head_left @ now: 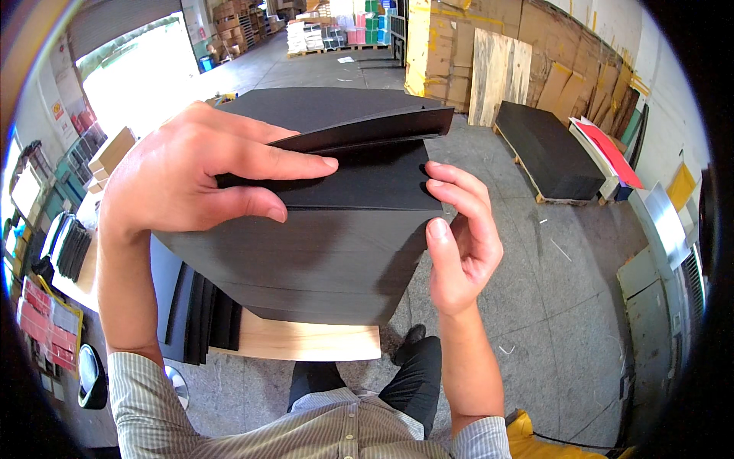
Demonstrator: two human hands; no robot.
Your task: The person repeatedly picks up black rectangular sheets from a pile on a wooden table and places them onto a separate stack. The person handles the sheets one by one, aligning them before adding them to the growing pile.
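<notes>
A tall stack of black sheets (306, 252) stands in front of me on a pale wooden board. Across its top lies my left hand (206, 164), fingers stretched and spread, the thumb near the front edge. A black flap of sheet (375, 131) is raised and bent on the stack; one left finger reaches behind it, another rests in front. My right hand (462, 237) is at the right corner, its fingers curved and apart, fingertips touching the sheets' edge. Nothing shows inside the right palm. The left fingertips behind the flap are hidden.
More black sheets (191, 314) fan out at the stack's lower left, beside the pale board (306, 340). Another black stack (543, 153) sits on a pallet at the right, with a red sheet (615, 157) beside it. Cardboard panels (527, 38) line the far right wall.
</notes>
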